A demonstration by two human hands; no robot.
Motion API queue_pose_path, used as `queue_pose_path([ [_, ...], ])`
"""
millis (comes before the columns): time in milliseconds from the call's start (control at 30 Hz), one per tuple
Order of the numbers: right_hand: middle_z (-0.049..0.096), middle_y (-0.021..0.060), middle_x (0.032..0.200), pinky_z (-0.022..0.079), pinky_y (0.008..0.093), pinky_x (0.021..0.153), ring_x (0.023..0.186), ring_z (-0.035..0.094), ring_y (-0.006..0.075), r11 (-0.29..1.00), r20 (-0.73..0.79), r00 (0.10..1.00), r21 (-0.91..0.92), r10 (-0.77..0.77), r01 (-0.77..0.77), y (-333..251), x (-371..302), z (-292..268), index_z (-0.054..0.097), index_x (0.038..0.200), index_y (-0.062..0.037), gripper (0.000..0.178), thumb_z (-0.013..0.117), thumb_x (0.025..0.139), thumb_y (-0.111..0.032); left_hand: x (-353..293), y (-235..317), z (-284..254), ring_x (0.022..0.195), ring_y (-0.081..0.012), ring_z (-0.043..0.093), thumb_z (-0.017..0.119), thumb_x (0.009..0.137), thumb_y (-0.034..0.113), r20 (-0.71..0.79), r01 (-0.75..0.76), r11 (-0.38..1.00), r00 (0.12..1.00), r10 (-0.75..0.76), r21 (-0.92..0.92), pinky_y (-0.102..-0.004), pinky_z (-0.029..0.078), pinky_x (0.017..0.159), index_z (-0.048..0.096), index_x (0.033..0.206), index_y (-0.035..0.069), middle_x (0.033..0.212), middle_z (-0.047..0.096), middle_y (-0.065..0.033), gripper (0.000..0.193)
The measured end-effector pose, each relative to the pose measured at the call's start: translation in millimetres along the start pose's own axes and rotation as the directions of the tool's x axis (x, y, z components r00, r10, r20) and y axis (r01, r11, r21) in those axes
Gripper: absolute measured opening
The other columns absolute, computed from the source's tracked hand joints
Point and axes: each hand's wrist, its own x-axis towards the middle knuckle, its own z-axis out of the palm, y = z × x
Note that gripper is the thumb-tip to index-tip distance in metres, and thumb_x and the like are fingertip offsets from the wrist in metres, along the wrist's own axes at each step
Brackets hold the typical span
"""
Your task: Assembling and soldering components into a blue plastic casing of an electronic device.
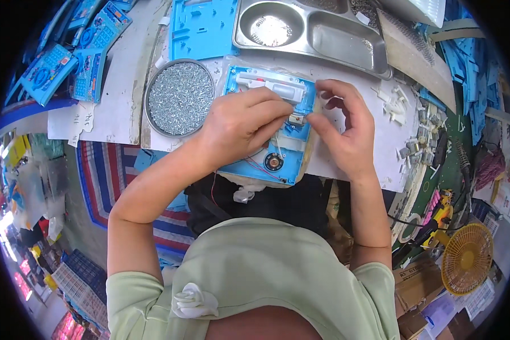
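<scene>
casing (293, 160): middle hidden by left hand (246, 122) | part (296, 119) by fingertips: too small to tell | tray (308, 35), blue panel (203, 31): cut off at top | shirt (255, 249): cut off below

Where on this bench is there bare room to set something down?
On white tabletop at left, between the blue panels and the small metal parts; also a narrower patch between the right hand and the metal cylinders. The middle is crowded by the left hand, blue casing and metal tray.

Pale green short-sleeved top (266, 255), white rose-shaped ornament (194, 301) on its left side, bare hands (239, 123).
</scene>
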Motion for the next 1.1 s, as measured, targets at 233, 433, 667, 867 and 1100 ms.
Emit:
queue_pose_path([
  [233,0.067,0.0163,0.12,0.049,0.0357,0.099,0.111,0.064,0.0248,0.991,0.086,0.99,0.063,0.116,-0.121,7.1,0.2,6.8,0.063,0.13,0.0017,0.036,0.062,0.101,-0.019,-8.7,3.5,0.7,0.078,-0.0245,0.066,0.08,0.076,0.004,-0.013,-0.045,0.968,0.999,0.05,0.245,-0.0365,0.051,0.071,0.074,0.1,0.009,0.09,0.068,-0.0054,0.025],
  [433,0.069,0.018,0.113,0.054,0.0361,0.089,0.101,0.068,0.0279,0.993,0.061,0.996,0.089,0.071,-0.076,13.6,9.8,14.3,0.066,0.124,0.0009,0.034,0.065,0.099,-0.022,2.5,5.0,0.5,0.086,-0.0202,0.059,0.081,0.072,0.013,0.0,-0.101,0.91,0.994,0.11,0.402,-0.0376,0.041,0.082,0.073,0.097,0.015,0.091,0.065,0.0024,0.026],
  [667,0.067,0.0166,0.124,0.052,0.0361,0.1,0.119,0.064,0.0243,0.951,0.015,0.983,0.251,0.181,-0.179,5.4,-5.6,-6.3,0.063,0.13,0.0024,0.038,0.064,0.101,-0.022,5.7,5.0,5.7,0.091,-0.0219,0.058,0.081,0.074,0.013,0.024,-0.094,0.914,0.995,0.092,0.394,-0.0413,0.036,0.086,0.072,0.095,0.016,0.096,0.063,0.0017,0.024],
  [867,0.066,0.0157,0.128,0.052,0.0368,0.102,0.121,0.063,0.0232,0.979,-0.143,0.968,0.003,0.204,-0.206,-8.3,-61.4,-90.6,0.063,0.13,0.0047,0.034,0.06,0.101,-0.013,7.9,6.6,9.2,0.092,-0.024,0.058,0.08,0.074,0.01,0.043,-0.071,0.922,0.997,0.059,0.381,-0.0415,0.036,0.086,0.071,0.093,0.014,0.096,0.062,-0.0003,0.021],
  [1100,0.067,0.0139,0.116,0.056,0.0367,0.092,0.101,0.065,0.0195,0.846,-0.712,0.534,0.162,0.457,-0.508,4.1,-140.6,-230.5,0.057,0.134,0.0074,0.04,0.062,0.103,-0.018,11.6,7.8,9.4,0.091,-0.0246,0.057,0.08,0.074,0.009,0.044,-0.065,0.929,0.998,0.052,0.364,-0.0406,0.036,0.084,0.071,0.092,0.012,0.094,0.06,-0.0017,0.02],
])
